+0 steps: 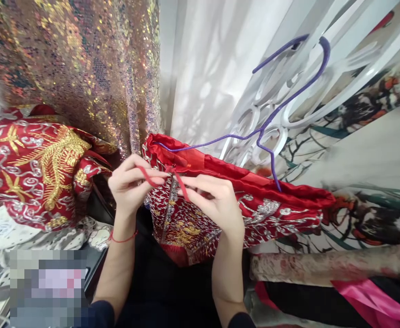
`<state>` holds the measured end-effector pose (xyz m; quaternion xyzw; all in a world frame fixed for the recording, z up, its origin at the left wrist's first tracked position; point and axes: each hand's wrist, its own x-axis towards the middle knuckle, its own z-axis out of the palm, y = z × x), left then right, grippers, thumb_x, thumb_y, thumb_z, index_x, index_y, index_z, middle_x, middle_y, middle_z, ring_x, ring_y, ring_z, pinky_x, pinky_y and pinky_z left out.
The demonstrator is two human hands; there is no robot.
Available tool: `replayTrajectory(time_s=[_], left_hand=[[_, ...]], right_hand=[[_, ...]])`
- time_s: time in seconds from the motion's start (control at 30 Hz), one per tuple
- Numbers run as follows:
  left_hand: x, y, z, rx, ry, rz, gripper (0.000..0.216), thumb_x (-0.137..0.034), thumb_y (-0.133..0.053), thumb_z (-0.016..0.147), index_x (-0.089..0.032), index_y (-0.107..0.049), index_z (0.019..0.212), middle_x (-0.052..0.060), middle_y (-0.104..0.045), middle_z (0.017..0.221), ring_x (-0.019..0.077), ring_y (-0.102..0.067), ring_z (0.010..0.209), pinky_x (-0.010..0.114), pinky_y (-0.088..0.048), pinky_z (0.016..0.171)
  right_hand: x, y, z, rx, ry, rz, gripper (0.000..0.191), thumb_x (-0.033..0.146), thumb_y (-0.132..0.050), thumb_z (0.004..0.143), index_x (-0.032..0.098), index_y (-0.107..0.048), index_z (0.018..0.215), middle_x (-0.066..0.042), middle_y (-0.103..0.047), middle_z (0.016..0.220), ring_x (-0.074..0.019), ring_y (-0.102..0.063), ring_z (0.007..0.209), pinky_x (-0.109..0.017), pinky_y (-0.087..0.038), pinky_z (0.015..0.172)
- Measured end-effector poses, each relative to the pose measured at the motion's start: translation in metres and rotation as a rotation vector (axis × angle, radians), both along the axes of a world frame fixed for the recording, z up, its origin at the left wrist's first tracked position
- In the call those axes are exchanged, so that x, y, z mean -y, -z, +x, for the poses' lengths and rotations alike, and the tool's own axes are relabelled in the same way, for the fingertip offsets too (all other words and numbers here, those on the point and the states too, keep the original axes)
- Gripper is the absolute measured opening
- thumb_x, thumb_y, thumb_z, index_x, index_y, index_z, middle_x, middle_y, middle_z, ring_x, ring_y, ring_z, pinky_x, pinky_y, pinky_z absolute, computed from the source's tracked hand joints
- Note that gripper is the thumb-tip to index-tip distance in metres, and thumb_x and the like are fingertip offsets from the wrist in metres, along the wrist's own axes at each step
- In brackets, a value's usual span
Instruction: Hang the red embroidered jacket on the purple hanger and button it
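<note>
Holding two red strands — two hands, one purple hanger.

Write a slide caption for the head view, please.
Left hand and right hand pinch a red cord at an embroidered garment.

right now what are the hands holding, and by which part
A red cord: the left hand pinches one strand and the right hand the other, close to the gathered edge of the embroidered garment.
</note>
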<state>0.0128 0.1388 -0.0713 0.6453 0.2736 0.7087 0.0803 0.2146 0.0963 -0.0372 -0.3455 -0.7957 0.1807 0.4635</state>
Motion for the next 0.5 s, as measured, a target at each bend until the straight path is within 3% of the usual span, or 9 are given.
replayTrajectory(time_s=[0.1, 0.2, 0.3, 0.5], left_hand=[[0.004, -0.005, -0.002, -0.271, 0.231, -0.108, 0.016, -0.043, -0.082, 0.08, -0.028, -0.082, 0.076, 0.001, -0.066, 0.07, 0.0129, -0.059, 0.062, 0.027, -0.047, 0.057], [0.005, -0.011, -0.002, -0.37, 0.329, -0.238, 0.021, -0.044, -0.082, 0.079, -0.024, -0.081, 0.075, 0.003, -0.07, 0.077, 0.0144, -0.064, 0.068, 0.027, -0.051, 0.064], [0.004, -0.011, -0.001, -0.36, 0.335, -0.306, 0.024, -0.046, -0.085, 0.075, -0.024, -0.081, 0.08, 0.004, -0.071, 0.082, 0.0156, -0.065, 0.073, 0.027, -0.052, 0.067], [0.003, -0.004, 0.004, -0.189, 0.366, -0.451, 0.03, -0.05, -0.085, 0.073, -0.022, -0.079, 0.074, 0.004, -0.066, 0.074, 0.0131, -0.056, 0.062, 0.025, -0.043, 0.051]], right_hand=[[-0.007, -0.002, -0.005, -0.042, 0.018, 0.051, 0.021, 0.025, -0.06, 0.098, 0.024, -0.08, 0.106, 0.0, -0.074, 0.087, -0.0117, -0.067, 0.075, -0.025, -0.056, 0.073], [-0.012, -0.001, -0.008, 0.043, 0.025, 0.099, 0.024, 0.024, -0.057, 0.1, 0.025, -0.079, 0.109, -0.002, -0.072, 0.094, -0.0113, -0.066, 0.08, -0.025, -0.055, 0.075], [-0.015, -0.002, -0.008, 0.23, 0.042, 0.169, 0.026, 0.023, -0.053, 0.102, 0.025, -0.078, 0.111, -0.003, -0.069, 0.099, -0.01, -0.063, 0.075, -0.024, -0.053, 0.071], [-0.017, -0.002, -0.008, 0.36, 0.139, 0.278, 0.026, 0.029, -0.05, 0.104, 0.026, -0.076, 0.108, -0.002, -0.07, 0.103, -0.0101, -0.066, 0.078, -0.023, -0.052, 0.069]])
